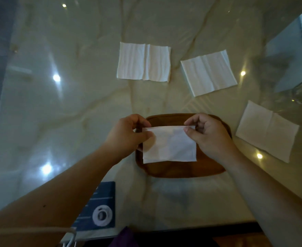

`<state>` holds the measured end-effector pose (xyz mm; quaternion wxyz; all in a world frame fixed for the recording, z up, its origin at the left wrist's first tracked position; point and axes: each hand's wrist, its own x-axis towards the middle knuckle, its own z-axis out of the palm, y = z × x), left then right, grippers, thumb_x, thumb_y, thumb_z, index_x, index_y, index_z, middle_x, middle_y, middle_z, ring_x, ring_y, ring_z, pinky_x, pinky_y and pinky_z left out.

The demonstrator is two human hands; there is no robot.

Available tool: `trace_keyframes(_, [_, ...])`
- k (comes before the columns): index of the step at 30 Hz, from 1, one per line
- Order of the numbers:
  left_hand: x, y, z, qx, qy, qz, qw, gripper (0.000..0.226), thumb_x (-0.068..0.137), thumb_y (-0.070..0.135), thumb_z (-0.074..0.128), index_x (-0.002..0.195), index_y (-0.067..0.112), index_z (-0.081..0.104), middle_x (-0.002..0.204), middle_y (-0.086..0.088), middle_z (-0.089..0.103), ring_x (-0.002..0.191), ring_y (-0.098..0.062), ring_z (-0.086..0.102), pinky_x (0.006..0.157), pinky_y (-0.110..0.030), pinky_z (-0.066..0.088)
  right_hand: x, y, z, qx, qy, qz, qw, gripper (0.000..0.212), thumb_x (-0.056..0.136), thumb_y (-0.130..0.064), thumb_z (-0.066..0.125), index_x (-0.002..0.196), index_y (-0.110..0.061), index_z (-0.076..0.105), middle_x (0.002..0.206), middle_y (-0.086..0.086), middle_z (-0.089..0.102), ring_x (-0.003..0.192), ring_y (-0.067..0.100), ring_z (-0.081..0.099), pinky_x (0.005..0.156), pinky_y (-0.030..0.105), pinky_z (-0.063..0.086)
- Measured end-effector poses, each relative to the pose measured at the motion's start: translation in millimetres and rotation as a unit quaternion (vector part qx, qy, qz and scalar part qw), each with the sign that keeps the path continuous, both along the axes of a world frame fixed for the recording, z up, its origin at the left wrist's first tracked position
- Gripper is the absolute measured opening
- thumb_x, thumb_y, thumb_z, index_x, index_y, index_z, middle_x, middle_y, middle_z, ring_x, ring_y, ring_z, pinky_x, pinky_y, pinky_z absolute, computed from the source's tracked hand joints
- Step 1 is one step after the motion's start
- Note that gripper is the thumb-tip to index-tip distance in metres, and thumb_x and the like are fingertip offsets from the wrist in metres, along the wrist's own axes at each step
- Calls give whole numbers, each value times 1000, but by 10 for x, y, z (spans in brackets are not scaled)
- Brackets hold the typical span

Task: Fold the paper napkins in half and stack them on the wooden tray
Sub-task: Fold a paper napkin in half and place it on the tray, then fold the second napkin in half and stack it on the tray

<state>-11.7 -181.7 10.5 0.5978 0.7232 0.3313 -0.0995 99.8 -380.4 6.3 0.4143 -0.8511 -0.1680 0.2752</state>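
A folded napkin, pinched at its top corners by left hand and right hand, each grip closed, hides the wooden tray centre; tray contents unclear.

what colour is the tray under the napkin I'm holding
Reddish-brown wood: the tray, seen in the head view.

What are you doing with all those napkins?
A person is folding paper napkins. Both hands, the left hand and the right hand, pinch the top corners of one folded napkin above the wooden tray. Three more napkins lie open on the marble table, waiting: a far napkin, a middle napkin and a near-right napkin.
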Motion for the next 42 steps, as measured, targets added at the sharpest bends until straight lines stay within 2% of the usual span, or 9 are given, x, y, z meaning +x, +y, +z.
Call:
trace_keyframes(6, [253, -339, -194, 57, 22, -42, 997, 14, 85, 18, 66, 80, 29, 59, 90, -2, 66, 69, -19, 70, 55, -41, 61, 177, -350, -144, -30, -18, 18, 999, 11, 86, -25, 67, 90, -31, 60, 85, -9, 69, 77, 14, 66, 74, 43, 58])
trace_keyframes(10, [355, -455, -274, 130, 17, -95, 987, 18, 83, 25, 67, 77, 37, 56, 84, 2, 63, 65, -19, 67, 53, -41, 60, 242, -477, -192, -55, -46, 33, 997, 9, 87, -27, 65, 91, -32, 58, 83, -4, 68, 70, 17, 64, 66, 45, 57])
trace_keyframes(15, [441, -521, -282, 244, 3, -151, 958, 9, 84, 26, 63, 84, 33, 58, 78, 14, 57, 68, -8, 58, 59, -28, 52, 312, -507, -169, -84, -97, 80, 989, 9, 87, -23, 65, 95, -24, 60, 73, -16, 55, 64, 3, 55, 55, 13, 40])
trace_keyframes(20, [420, -492, -260, 378, -41, -226, 897, 16, 85, 34, 59, 100, 29, 56, 92, 14, 53, 74, -10, 56, 53, -25, 47, 394, -522, -203, -105, -170, 125, 972, 16, 83, -25, 68, 96, -22, 60, 98, -8, 48, 79, 2, 48, 68, 10, 38])
trace_keyframes(23, [518, -286, -191, 401, -57, -219, 888, 17, 87, 39, 56, 100, 28, 54, 92, 14, 51, 69, -9, 55, 49, -23, 45, 538, -429, -163, -89, -172, 104, 976, 18, 82, -30, 68, 97, -24, 60, 100, -8, 46, 82, 5, 51, 70, 15, 42])
trace_keyframes(30, [1057, 685, -112, 456, -39, -153, 876, 18, 84, 37, 60, 97, 25, 59, 93, 6, 62, 71, -16, 58, 65, -32, 51, 1132, 267, -82, -67, -168, 81, 980, 17, 82, -31, 70, 93, -22, 61, 88, -10, 59, 73, 4, 54, 66, 21, 46])
trace_keyframes(33, [1327, 1095, -130, 464, -10, -100, 880, 19, 84, 32, 62, 97, 19, 61, 93, -1, 67, 75, -17, 56, 67, -30, 44, 1318, 611, -84, -104, -141, 86, 981, 22, 82, -39, 67, 93, -21, 62, 86, -7, 65, 78, 12, 60, 72, 34, 52])
trace_keyframes(37, [1476, 1433, -304, 423, 74, -30, 902, 29, 85, 37, 61, 105, 15, 59, 97, -6, 69, 75, -20, 58, 64, -30, 43, 1473, 1031, -204, -165, -121, 100, 974, 29, 79, -45, 67, 76, -17, 67, 74, 1, 68, 75, 20, 63, 68, 33, 51])
trace_keyframes(42, [1472, 1431, -438, 430, 134, -59, 891, 41, 84, 44, 59, 101, 7, 56, 91, -11, 63, 84, -30, 61, 73, -39, 52, 1575, 1367, -388, -229, -121, 110, 959, 43, 75, -55, 59, 78, -14, 70, 74, 7, 70, 75, 27, 67, 70, 36, 54])
